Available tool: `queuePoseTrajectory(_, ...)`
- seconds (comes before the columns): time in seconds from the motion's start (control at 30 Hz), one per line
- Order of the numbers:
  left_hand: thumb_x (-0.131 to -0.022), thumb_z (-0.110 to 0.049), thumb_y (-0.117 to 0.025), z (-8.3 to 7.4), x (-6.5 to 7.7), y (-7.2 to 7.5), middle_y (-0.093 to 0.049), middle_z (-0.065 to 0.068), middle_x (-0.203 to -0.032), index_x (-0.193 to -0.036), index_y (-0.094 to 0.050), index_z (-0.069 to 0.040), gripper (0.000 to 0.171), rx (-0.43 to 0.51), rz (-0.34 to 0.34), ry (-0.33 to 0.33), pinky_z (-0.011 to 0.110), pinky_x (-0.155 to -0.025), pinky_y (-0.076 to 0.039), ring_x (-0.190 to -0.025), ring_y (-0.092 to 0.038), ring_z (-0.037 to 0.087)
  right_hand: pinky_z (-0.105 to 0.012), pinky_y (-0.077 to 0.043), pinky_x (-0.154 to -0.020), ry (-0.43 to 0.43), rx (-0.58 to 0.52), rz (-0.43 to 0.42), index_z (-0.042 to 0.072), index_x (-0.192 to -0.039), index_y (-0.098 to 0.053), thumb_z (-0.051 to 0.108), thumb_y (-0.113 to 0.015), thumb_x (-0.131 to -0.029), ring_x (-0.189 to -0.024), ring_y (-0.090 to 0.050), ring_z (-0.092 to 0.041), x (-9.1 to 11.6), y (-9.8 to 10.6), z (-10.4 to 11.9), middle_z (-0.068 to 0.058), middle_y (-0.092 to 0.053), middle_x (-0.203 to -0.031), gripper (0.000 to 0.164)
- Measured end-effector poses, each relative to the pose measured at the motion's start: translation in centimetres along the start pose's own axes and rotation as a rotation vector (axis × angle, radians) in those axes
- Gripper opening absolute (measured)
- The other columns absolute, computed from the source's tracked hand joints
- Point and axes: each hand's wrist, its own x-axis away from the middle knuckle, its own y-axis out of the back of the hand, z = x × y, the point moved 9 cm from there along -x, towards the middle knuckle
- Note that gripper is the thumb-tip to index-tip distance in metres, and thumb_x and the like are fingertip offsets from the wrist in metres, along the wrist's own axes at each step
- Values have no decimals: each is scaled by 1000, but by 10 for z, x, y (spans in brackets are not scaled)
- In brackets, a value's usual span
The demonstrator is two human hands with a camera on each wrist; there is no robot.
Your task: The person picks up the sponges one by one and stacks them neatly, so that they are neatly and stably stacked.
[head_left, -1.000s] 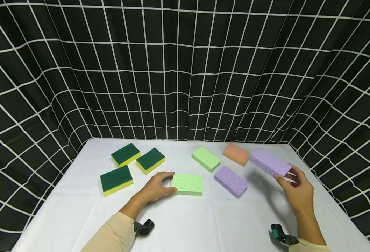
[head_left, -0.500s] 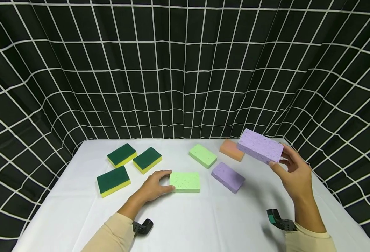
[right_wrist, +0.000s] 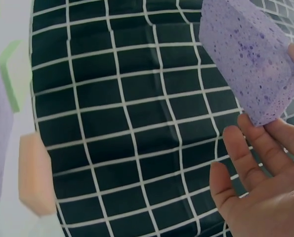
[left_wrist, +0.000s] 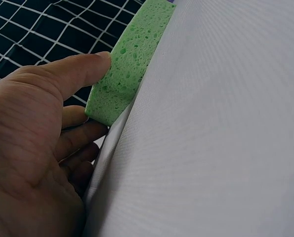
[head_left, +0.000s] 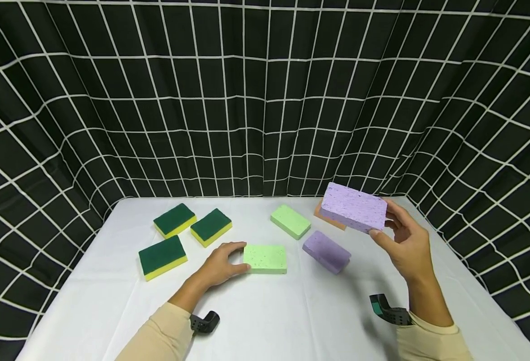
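My right hand (head_left: 407, 240) pinches a purple sponge (head_left: 354, 207) by its right end and holds it up above the table; the right wrist view shows the pitted purple sponge (right_wrist: 248, 57) between thumb and fingers. On the table, my left hand (head_left: 222, 265) has its thumb and fingers around the left end of a light green sponge (head_left: 265, 258). In the left wrist view the thumb presses the near side of that green sponge (left_wrist: 129, 59), which lies flat. A second purple sponge (head_left: 326, 251) lies between the two hands.
Several more sponges lie on the white table (head_left: 292, 321): a second light green sponge (head_left: 290, 221), an orange sponge (head_left: 329, 219) partly hidden by the raised one, and three green-and-yellow scouring sponges (head_left: 162, 256) at left. A black gridded curtain (head_left: 265, 100) surrounds the table.
My right hand has lifted the purple sponge and carried it leftward, so it now covers part of the orange one. The left hand stays at the green sponge. The head view has shifted slightly.
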Motion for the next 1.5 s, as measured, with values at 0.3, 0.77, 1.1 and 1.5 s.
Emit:
queuePoseTrajectory(0.3,-79,-33,-80,-2,-1,-2,-50,12,-136,-135,-57,-14,63,-3,10,-7,48,-105,-32,-130,-41,31,-24,-39,-92,29,-67,69,-8,-139,-45,-23,-64,-75,-111,-49,-25,-4,-25,4,-18,-52,-131,68)
queuePoseTrajectory(0.77,-79,-34,-80,0,-2,2,-50,10,-137,-136,-57,-16,64,-17,-2,28,49,-105,-32,-131,-40,30,-29,-41,-89,26,-95,127,-9,-138,-46,-22,-63,-74,-110,-51,-26,-4,-61,-6,-22,-54,-128,67)
queuePoseTrajectory(1.1,-79,-33,-80,0,-1,1,-52,11,-135,-135,-58,-14,63,-12,-3,6,48,-105,-33,-128,-44,30,-32,-42,-86,-19,-164,177,-5,-139,-46,-20,-64,-75,-111,-52,-26,2,-92,-20,-23,-49,-132,68)
queuePoseTrajectory(1.5,-80,-34,-79,-1,-1,0,-51,12,-137,-135,-56,-12,64,-14,8,-23,48,-106,-31,-130,-42,31,-31,-44,-84,-72,-207,198,-12,-136,-46,-20,-67,-73,-107,-54,-22,13,-115,-40,-26,-53,-124,67)
